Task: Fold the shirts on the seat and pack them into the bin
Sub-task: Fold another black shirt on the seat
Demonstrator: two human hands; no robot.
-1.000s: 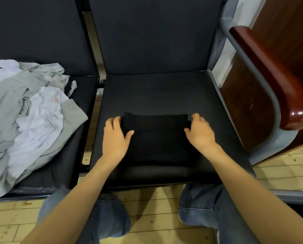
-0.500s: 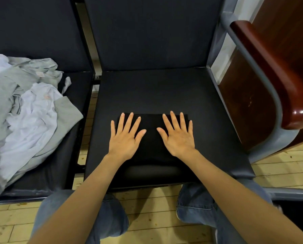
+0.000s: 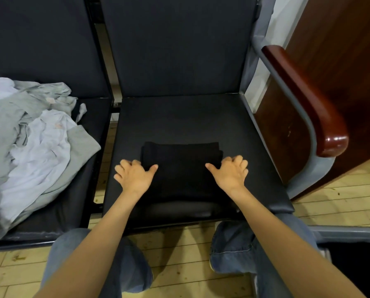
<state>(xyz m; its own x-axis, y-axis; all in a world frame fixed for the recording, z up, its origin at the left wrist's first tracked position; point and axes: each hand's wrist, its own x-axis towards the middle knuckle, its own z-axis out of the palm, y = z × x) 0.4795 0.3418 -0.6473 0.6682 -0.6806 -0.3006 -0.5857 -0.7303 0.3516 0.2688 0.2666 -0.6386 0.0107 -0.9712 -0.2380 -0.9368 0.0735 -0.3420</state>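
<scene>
A folded black shirt [image 3: 180, 166] lies on the front half of the black seat [image 3: 179, 117]. My left hand [image 3: 134, 176] grips its left edge, thumb on top and fingers curled down along the side. My right hand [image 3: 230, 173] grips the right edge in the same way. A loose pile of grey and white shirts [image 3: 29, 147] covers the neighbouring seat on the left. A dark bin [image 3: 356, 269] with a grey rim shows at the bottom right, its inside hidden in shadow.
A grey metal arm with a red-brown wooden armrest [image 3: 304, 100] borders the seat on the right, with a dark wooden panel [image 3: 341, 61] behind it. My knees in blue jeans [image 3: 233, 250] are on the wooden floor [image 3: 179, 254] before the seat.
Half a second ago both hands lay flat on top of the black shirt. They have slid outward to its left and right edges and curled round them.
</scene>
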